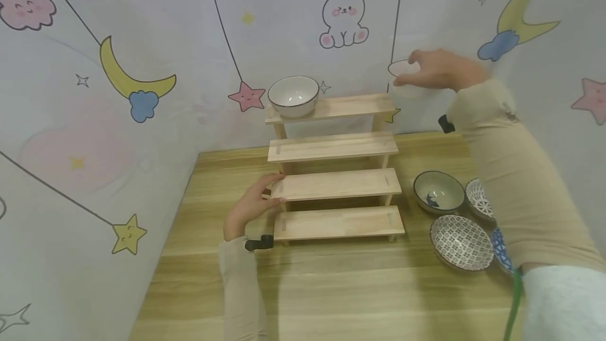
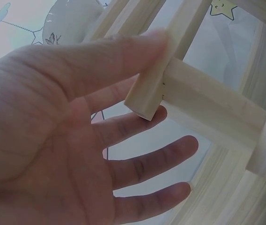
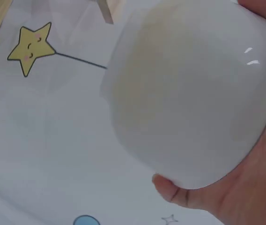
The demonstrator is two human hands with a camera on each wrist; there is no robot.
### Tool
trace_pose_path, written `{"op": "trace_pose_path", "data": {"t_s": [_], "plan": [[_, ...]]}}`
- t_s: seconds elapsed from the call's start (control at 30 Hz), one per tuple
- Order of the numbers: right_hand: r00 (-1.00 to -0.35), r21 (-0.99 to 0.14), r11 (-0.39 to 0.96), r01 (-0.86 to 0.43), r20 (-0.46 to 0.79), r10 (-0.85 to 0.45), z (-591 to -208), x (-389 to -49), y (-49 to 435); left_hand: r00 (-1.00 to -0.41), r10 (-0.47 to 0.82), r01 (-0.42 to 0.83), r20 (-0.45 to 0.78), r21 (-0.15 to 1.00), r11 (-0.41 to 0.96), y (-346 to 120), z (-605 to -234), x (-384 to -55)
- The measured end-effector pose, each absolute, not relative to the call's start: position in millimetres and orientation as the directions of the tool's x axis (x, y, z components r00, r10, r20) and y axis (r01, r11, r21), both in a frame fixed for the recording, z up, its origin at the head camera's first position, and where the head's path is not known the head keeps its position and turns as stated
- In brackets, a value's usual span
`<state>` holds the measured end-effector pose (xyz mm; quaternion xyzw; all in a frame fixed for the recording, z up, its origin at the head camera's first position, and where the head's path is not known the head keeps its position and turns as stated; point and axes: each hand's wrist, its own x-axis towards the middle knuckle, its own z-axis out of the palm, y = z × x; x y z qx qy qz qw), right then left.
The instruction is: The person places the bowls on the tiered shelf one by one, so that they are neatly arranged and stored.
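Observation:
My right hand [image 1: 440,70] grips a white bowl [image 3: 189,93] by its dark rim, up in the air off the right end of the top step. The wrist view on that side looks onto the bowl's smooth pale outside, with the thumb and fingers spread around it. A four-step wooden shelf [image 1: 336,185] stands in the middle of the table. At its left end my left hand [image 1: 253,204] pinches the second board from the bottom, thumb on one face and forefinger on the other; the remaining fingers [image 2: 156,164] extend loosely. Another white bowl [image 1: 293,93] sits on the top step's left end.
On the table [image 1: 331,293], right of the shelf, are a greenish bowl [image 1: 439,192], a brown-patterned bowl [image 1: 461,242], a black-and-white bowl [image 1: 479,199] and a blue-patterned bowl [image 1: 501,249], the last two partly behind my right sleeve. A cartoon-printed cloth [image 1: 189,30] backs the table.

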<state>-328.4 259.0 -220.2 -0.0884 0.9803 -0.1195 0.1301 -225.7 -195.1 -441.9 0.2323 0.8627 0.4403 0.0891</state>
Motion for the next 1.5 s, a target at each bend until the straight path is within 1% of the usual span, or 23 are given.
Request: {"op": "trace_pose_path", "data": {"t_s": [0.33,0.5,0.7,1.13,1.23,1.3,1.37,1.5], "plan": [[-0.96,-0.254,0.932,-0.257,-0.043,-0.276,-233.6,-328.9,250.0,-0.881,0.472,0.311,0.036,0.795,0.52,-196.7,-444.4,-227.9],[-0.94,-0.235,0.91,-0.34,0.059,-0.336,-240.9,-326.9,243.2,-0.881,0.473,0.302,0.023,0.796,0.524,-195.3,-443.1,-225.8],[-0.909,-0.196,0.888,-0.415,0.125,-0.398,-248.1,-326.7,229.3,-0.875,0.484,0.301,0.018,0.803,0.514,-196.3,-445.0,-225.4],[-0.872,-0.211,0.848,-0.487,0.171,-0.458,-251.7,-334.0,202.1,-0.88,0.474,0.303,0.031,0.805,0.509,-196.5,-441.6,-224.7],[-0.869,-0.213,0.844,-0.492,0.172,-0.463,-253.2,-335.5,199.6,-0.878,0.477,0.301,0.027,0.806,0.51,-191.1,-428.2,-217.6],[-0.871,-0.207,0.847,-0.489,0.161,-0.464,-254.9,-336.5,198.4,-0.877,0.48,0.305,0.028,0.804,0.511,-190.7,-427.6,-217.0],[-0.871,-0.202,0.848,-0.49,0.151,-0.467,-257.6,-337.7,197.3,-0.875,0.483,0.31,0.032,0.803,0.509,-191.0,-427.8,-216.7],[-0.878,-0.189,0.858,-0.478,0.129,-0.461,-264.9,-341.1,196.7,-0.875,0.482,0.322,0.045,0.798,0.51,-195.7,-441.4,-224.3]]}}
